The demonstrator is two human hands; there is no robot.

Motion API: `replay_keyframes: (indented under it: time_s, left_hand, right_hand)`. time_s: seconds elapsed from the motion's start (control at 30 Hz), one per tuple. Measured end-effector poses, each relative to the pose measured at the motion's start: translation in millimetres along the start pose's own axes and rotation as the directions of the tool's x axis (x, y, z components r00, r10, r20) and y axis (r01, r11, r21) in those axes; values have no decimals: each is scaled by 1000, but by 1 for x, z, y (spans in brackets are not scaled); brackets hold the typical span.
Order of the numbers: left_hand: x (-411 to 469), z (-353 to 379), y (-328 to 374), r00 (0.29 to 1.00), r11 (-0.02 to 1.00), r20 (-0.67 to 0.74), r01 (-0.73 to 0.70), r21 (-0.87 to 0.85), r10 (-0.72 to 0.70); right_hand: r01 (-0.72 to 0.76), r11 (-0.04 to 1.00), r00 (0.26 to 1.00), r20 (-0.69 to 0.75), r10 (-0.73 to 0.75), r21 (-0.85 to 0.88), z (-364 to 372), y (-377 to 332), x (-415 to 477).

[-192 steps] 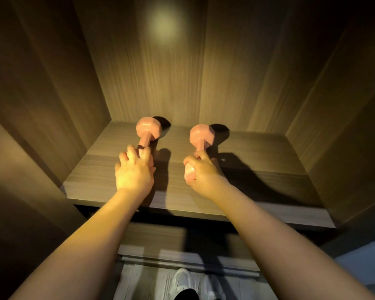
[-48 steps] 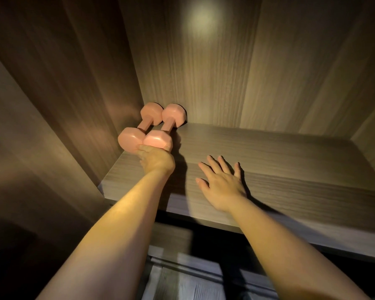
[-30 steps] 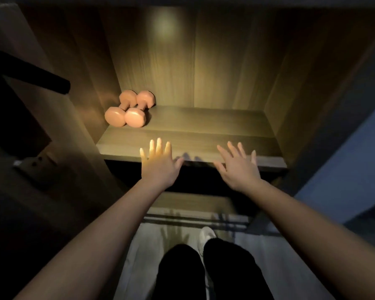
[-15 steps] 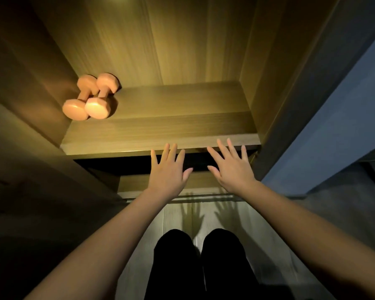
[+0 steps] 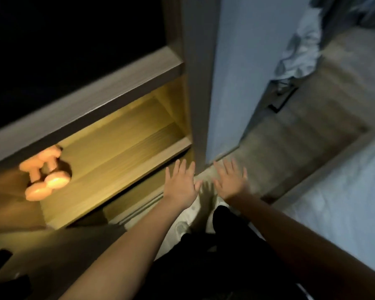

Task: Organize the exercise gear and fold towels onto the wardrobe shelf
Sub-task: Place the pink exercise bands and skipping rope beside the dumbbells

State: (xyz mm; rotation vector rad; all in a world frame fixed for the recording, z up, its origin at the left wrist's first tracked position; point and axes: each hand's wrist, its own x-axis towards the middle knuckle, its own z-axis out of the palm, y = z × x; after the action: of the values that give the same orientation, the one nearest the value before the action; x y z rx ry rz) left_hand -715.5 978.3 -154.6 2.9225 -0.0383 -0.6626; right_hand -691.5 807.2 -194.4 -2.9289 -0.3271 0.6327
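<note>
Two pink dumbbells point(image 5: 44, 173) sit side by side, touching, at the left end of the lit wardrobe shelf point(image 5: 121, 156), pretty much against the side wall. Handles run front to back, near heads at the shelf's front edge. The left hand point(image 5: 180, 185) and right hand point(image 5: 231, 182) hover out front, well apart from them, fingers spread, holding nothing. The wardrobe's upright panel point(image 5: 195, 83) is just beyond the fingertips, and a bed point(image 5: 344, 191) is off right.

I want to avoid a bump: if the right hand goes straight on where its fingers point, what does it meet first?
Probably the pale blue panel next to the wardrobe. The right hand is open and holds nothing; depth is unclear in this blurred view.
</note>
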Motion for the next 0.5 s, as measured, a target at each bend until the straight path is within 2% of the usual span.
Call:
replay_keyframes:
  time_s: [0.1, 0.2, 0.37, 0.5]
  left_hand:
    - [32, -7, 40, 985, 983, 50, -170, 74, 167]
    - [63, -10, 78, 958, 952, 107, -278, 130, 265]
    - [135, -15, 147, 929, 924, 163, -355, 143, 332]
    - [199, -23, 207, 928, 928, 163, -356, 107, 337]
  right_hand:
    - [-170, 984, 985, -10, 171, 48, -6, 45, -6]
    - [-266, 952, 962, -19, 272, 153, -16, 92, 3]
    - [-327, 922, 942, -5, 335, 209, -33, 177, 42]
    - [-369, 892, 927, 33, 374, 263, -48, 258, 71]
